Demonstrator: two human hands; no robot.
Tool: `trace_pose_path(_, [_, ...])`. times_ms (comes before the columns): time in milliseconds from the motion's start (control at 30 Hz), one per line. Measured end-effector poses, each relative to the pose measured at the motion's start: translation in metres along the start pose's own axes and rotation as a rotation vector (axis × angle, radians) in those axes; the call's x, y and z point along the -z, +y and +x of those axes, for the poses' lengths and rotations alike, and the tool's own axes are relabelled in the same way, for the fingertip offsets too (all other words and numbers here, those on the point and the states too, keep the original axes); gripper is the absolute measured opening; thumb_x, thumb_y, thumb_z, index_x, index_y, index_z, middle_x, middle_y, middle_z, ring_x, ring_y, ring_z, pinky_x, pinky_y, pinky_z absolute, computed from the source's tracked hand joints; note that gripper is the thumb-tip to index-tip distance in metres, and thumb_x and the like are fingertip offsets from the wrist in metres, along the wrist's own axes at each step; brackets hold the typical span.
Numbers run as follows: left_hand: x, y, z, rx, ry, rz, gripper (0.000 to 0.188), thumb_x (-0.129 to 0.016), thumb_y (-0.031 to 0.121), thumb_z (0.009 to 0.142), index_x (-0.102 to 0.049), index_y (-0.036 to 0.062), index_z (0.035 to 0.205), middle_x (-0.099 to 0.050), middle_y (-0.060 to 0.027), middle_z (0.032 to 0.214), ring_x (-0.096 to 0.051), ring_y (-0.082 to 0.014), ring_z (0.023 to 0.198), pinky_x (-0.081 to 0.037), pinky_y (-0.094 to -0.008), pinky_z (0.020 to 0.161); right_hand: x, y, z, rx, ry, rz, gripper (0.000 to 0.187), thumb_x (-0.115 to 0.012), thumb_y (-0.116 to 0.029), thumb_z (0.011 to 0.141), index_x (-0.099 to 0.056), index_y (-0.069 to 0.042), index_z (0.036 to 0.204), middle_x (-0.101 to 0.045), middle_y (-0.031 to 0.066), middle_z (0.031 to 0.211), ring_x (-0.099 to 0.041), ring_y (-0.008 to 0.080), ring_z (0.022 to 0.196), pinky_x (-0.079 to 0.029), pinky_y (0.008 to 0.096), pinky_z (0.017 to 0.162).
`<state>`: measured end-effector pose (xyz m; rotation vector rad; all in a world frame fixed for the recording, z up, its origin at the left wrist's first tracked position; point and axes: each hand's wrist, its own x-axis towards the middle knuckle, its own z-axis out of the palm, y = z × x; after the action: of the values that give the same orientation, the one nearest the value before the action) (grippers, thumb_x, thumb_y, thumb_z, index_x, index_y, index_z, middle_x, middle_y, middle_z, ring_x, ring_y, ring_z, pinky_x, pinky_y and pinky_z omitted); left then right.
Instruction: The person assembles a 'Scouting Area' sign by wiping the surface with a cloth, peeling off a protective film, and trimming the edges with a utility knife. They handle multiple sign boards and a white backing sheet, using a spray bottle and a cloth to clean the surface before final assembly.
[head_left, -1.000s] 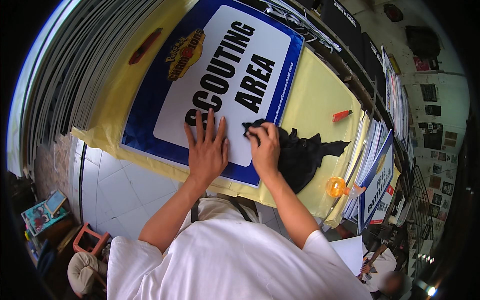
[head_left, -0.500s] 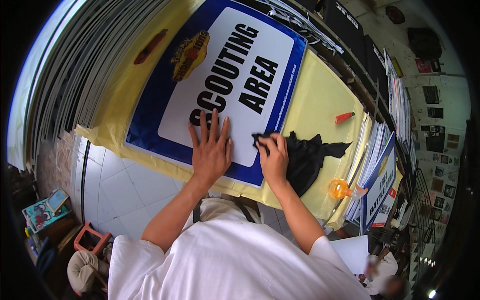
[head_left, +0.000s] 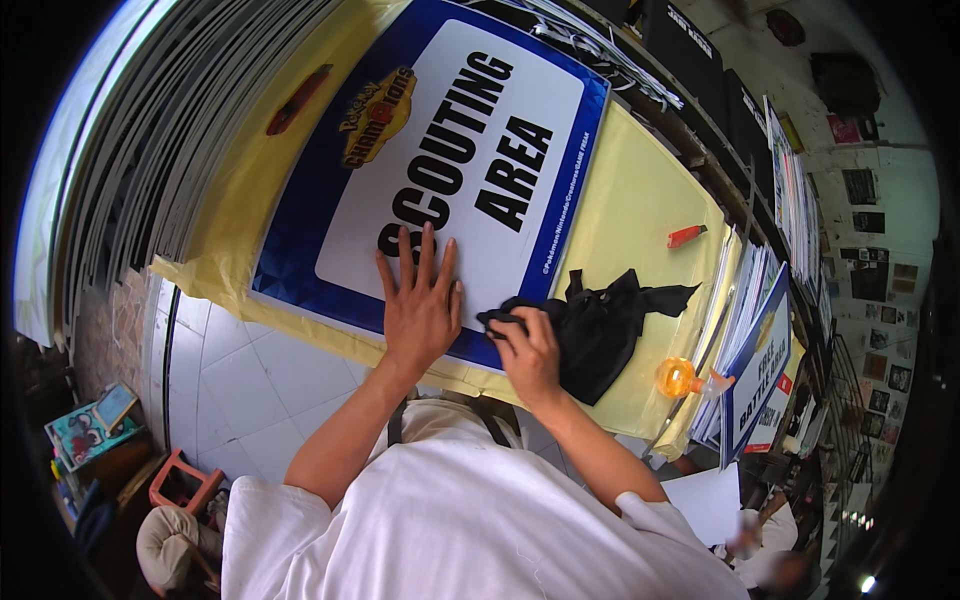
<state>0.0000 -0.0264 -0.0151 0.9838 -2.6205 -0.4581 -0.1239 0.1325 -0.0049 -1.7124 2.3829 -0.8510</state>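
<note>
A printed sign board [head_left: 480, 270] with a blue border, white middle and large black lettering lies flat on a yellow-covered table [head_left: 650, 190]. My left hand [head_left: 420, 315] rests on its near part, fingers stretched out and slightly spread. Close to the board's near right corner, my right hand [head_left: 530, 355] grips a bunched end of a black cloth [head_left: 605, 330] against the surface. The rest of the cloth trails to the right over the yellow cover. What lies inside the right hand's fingers is partly hidden.
A red cutter [head_left: 687, 236] and a bottle of orange liquid [head_left: 677, 378] lie to the right. Stacked boards [head_left: 130, 150] stand on the left, more signs [head_left: 760, 370] on the right. At lower left is a red stool [head_left: 186, 482]. Other people sit at both lower sides.
My right hand has slid toward me and a little left with the black cloth, down to the board's near edge. The left hand has stayed in place.
</note>
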Motion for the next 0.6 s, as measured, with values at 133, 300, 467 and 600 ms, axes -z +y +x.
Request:
trace_pose_path(133, [0.000, 0.001, -0.001, -0.006, 0.010, 0.014, 0.058, -0.052, 0.028, 0.101, -0.046, 0.0055, 0.153, -0.030, -0.0239, 0.165, -0.020, -0.0503, 0.154, -0.012, -0.0718, 0.120, -0.003, 0.023, 0.045, -0.105, 0.134, -0.081, 0.024, -0.078, -0.001, 0.078, -0.072, -0.006, 0.101, -0.061, 0.0131, 0.107, -0.062, 0.0352, 0.100, -0.053, 0.0453, 0.084])
trace_pose_path(300, [0.001, 0.001, 0.000, 0.005, -0.013, 0.019, 0.057, -0.052, 0.028, 0.101, -0.046, 0.0055, 0.153, -0.030, -0.0240, 0.165, -0.020, -0.0503, 0.154, -0.011, -0.0717, 0.121, -0.014, -0.002, 0.014, 0.024, 0.043, -0.012, 0.027, -0.078, 0.000, 0.076, -0.073, -0.009, 0.100, -0.059, 0.0127, 0.106, -0.062, 0.0338, 0.100, -0.053, 0.0453, 0.087])
trace_pose_path(467, [0.000, 0.003, -0.004, -0.005, -0.018, 0.012, 0.057, -0.051, 0.028, 0.101, -0.046, 0.0056, 0.153, -0.029, -0.0240, 0.166, -0.020, -0.0502, 0.154, -0.011, -0.0720, 0.120, -0.013, 0.023, 0.062, -0.088, 0.170, -0.057, 0.021, -0.077, -0.004, 0.082, -0.071, -0.007, 0.102, -0.058, 0.0158, 0.104, -0.061, 0.0364, 0.101, -0.052, 0.0456, 0.086])
trace_pose_path(600, [0.000, 0.001, 0.001, 0.003, -0.002, 0.016, 0.058, -0.052, 0.028, 0.100, -0.046, 0.0056, 0.153, -0.029, -0.0240, 0.166, -0.019, -0.0505, 0.154, -0.011, -0.0723, 0.120, -0.016, 0.012, 0.026, 0.021, 0.058, -0.030, 0.022, -0.079, -0.005, 0.079, -0.073, -0.009, 0.099, -0.056, 0.0120, 0.100, -0.062, 0.0339, 0.095, -0.053, 0.0454, 0.081])
